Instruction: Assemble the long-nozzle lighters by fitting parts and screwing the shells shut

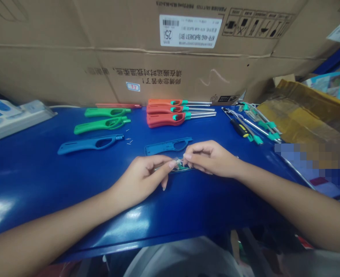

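Just in front of me, my left hand [143,175] pinches a small clear plastic lighter part [178,163] between thumb and forefinger. My right hand [214,158] meets it from the other side, thumb and fingertips pressed together; what lies in that pinch is too small to make out. Green and dark pieces [184,167] show beneath the fingertips, partly covered by both hands. Right behind the hands lies a blue lighter shell half [159,147], its hollow inner side facing up.
Green lighter shells [100,125] and a blue one [83,146] lie left, beside small screws [129,142]. Three orange-red lighters [165,120] sit at the back. A screwdriver [239,127] and metal lighter tubes [258,129] lie right. A cardboard box [71,73] walls the back; a power strip [19,119] stands left.
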`<state>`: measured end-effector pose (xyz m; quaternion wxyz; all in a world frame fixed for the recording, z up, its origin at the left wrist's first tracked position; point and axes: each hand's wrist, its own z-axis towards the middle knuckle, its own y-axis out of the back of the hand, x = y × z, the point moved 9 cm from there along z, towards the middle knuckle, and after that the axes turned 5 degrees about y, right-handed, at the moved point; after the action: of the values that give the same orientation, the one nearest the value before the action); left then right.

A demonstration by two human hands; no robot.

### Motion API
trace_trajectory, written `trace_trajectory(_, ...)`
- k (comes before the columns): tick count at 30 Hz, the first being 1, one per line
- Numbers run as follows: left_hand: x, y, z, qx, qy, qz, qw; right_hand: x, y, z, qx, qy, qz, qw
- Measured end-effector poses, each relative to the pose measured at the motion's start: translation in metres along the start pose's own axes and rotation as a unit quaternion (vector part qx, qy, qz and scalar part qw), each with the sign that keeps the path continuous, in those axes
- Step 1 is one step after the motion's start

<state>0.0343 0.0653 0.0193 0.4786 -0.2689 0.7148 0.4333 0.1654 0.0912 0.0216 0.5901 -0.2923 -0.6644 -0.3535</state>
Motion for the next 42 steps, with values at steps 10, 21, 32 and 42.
trace_trajectory(10, -0.0003, 0.0012, -0.0017, -0.001, 0.006, 0.004, 1.000, -0.0047, 0.0022, -0.0007, -0.006, -0.007, 0.006, 1.000)
trace_trajectory(21, 0.0005, -0.0015, -0.0004, 0.005, 0.006, -0.001, 1.000, -0.0031, 0.0048, 0.0003, -0.011, 0.030, -0.026, 0.999)
trace_trajectory(32, -0.0011, -0.0031, -0.0021, -0.007, -0.016, 0.026, 1.000, -0.0026, 0.0046, 0.0002, -0.004, 0.046, -0.034, 0.998)
trace_trajectory(42, -0.0008, -0.0010, 0.0001, -0.008, -0.006, 0.005, 1.000, -0.0044, 0.0016, -0.0001, 0.001, -0.001, -0.004, 1.000)
